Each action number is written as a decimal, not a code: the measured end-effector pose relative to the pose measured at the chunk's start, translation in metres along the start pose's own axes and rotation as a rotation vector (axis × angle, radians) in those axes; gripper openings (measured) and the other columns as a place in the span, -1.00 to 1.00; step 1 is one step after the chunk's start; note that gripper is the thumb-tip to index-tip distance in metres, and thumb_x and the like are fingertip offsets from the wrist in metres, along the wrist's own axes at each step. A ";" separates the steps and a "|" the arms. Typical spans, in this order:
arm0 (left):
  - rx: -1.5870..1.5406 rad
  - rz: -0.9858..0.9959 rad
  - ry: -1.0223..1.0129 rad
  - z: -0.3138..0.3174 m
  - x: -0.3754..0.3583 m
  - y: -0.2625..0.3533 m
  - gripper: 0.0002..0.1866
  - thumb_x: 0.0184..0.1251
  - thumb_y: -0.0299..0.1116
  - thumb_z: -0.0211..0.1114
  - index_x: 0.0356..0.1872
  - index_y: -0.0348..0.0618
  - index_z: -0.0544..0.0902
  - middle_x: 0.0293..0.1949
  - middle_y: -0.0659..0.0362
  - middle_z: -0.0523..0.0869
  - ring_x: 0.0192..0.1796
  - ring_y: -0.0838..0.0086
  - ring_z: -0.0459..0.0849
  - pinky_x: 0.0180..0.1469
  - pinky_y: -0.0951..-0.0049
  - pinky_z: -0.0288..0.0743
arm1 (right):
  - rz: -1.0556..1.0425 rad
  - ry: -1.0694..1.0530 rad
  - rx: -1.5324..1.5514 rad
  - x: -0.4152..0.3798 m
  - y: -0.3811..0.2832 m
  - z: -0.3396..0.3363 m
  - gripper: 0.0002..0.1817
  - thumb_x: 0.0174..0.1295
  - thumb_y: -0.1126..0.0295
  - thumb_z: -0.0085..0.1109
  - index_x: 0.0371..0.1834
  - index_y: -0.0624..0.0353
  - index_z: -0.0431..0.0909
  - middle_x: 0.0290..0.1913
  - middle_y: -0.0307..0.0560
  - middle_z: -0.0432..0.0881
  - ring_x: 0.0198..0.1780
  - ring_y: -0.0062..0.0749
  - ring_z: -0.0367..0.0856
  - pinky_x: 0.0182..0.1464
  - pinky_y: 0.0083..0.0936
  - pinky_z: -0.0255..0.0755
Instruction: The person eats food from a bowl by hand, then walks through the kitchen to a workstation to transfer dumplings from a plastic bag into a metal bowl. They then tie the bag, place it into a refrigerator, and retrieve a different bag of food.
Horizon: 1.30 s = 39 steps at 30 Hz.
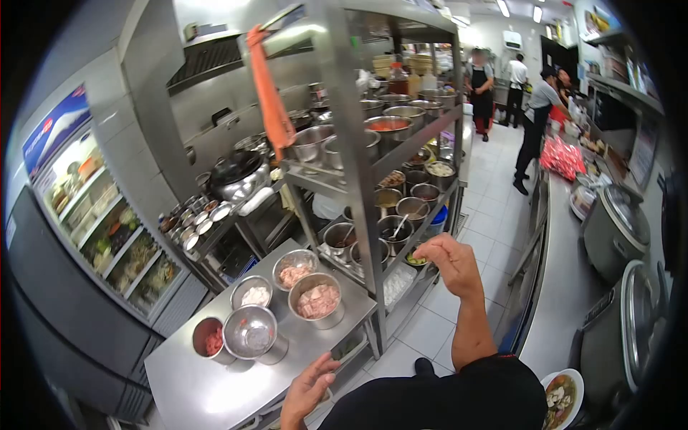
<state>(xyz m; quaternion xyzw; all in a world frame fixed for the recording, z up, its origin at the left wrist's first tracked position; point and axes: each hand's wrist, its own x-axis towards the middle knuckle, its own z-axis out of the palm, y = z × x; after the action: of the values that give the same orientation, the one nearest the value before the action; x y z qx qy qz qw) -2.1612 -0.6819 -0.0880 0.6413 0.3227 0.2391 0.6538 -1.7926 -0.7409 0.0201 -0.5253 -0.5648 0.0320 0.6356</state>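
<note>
My left hand (312, 385) is beside the front edge of the steel table (208, 398), fingers stretched out and nothing in them. Raised in front of the shelf rack, my right hand (455, 266) has its fingers curled in towards the thumb. I see nothing held in it, though its palm side is partly hidden. On the table are a pot of pale raw meat (318, 299), a bowl of meat pieces (295, 272), a bowl of white food (252, 293), a pot of red meat (213, 342) and a nearly bare steel bowl (249, 332).
The steel rack (351, 143) carries several pots; an orange cloth (269, 93) hangs from it. A glass-door fridge (93, 215) stands left. Rice cookers (615, 233) and a soup bowl (562, 398) line the right counter. Several people (537, 115) stand along the tiled aisle (484, 208).
</note>
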 end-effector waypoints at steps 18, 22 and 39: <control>0.202 -0.012 -0.571 0.284 0.318 0.066 -0.41 0.46 -0.42 0.22 0.48 -0.15 0.32 0.23 0.06 0.62 0.26 0.46 0.53 0.30 0.43 0.34 | 0.096 0.637 -0.237 0.067 0.145 -0.357 -0.67 0.42 0.32 0.18 0.16 0.23 0.57 -0.13 -0.06 0.75 -0.15 -0.51 0.65 -0.07 -0.55 0.50; 0.218 0.007 -0.722 0.340 0.385 0.072 -0.43 0.47 -0.38 0.22 0.47 -0.12 0.34 0.22 0.08 0.63 0.23 0.46 0.57 0.27 0.43 0.40 | 0.307 0.527 -0.313 0.068 0.222 -0.394 -0.70 0.40 0.28 0.21 0.08 0.21 0.63 -0.18 -0.10 0.75 -0.17 -0.52 0.65 -0.11 -0.56 0.50; 0.030 -0.042 -0.899 0.534 0.737 0.076 -0.46 0.52 -0.37 0.17 0.46 -0.20 0.33 0.19 0.10 0.64 0.22 0.51 0.54 0.31 0.44 0.35 | 1.402 0.002 -0.508 -0.012 0.512 -0.544 -0.53 0.37 0.00 0.19 -0.30 0.28 0.67 -0.36 -0.09 0.72 -0.35 -0.38 0.66 -0.21 -0.43 0.53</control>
<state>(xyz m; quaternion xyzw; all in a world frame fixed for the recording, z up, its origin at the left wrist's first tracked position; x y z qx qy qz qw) -1.2652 -0.5076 -0.1143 0.6841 0.0231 -0.0815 0.7244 -1.1046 -0.8641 -0.2455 -0.8931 -0.0867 0.2980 0.3258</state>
